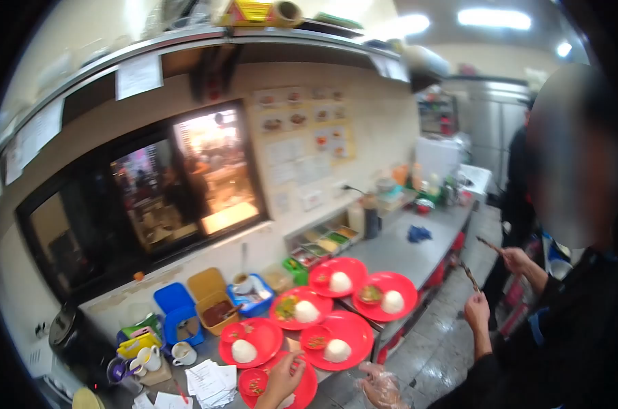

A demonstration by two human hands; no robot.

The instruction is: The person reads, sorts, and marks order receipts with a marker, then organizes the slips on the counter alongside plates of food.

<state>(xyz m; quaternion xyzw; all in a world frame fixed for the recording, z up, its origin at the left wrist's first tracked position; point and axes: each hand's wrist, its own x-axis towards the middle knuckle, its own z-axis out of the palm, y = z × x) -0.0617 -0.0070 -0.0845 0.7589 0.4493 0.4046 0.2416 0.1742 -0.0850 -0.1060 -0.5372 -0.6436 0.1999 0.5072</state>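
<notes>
My left hand (284, 379) is bare and reaches over the nearest red plate (307, 383), its fingers loosely bent and apart, with nothing visible in them. That plate carries a small red bowl (254, 383) of chopped food and a rice mound partly hidden by the hand. Just off the counter edge is my right hand (382, 386), in a clear plastic glove. Its fingers look loosely spread and somewhat blurred, and I see nothing held. Ahead stand several more red plates (358, 332) with white rice mounds (336, 350) and small portions of food.
A co-worker on the right holds skewers (470, 276) in both hands (478, 312). Paper slips (212, 382), mugs (184, 353) and blue tubs (179, 308) line the left counter. A topping tray (326, 240) and blue cloth (419, 234) lie farther along. A shelf (186, 39) hangs overhead.
</notes>
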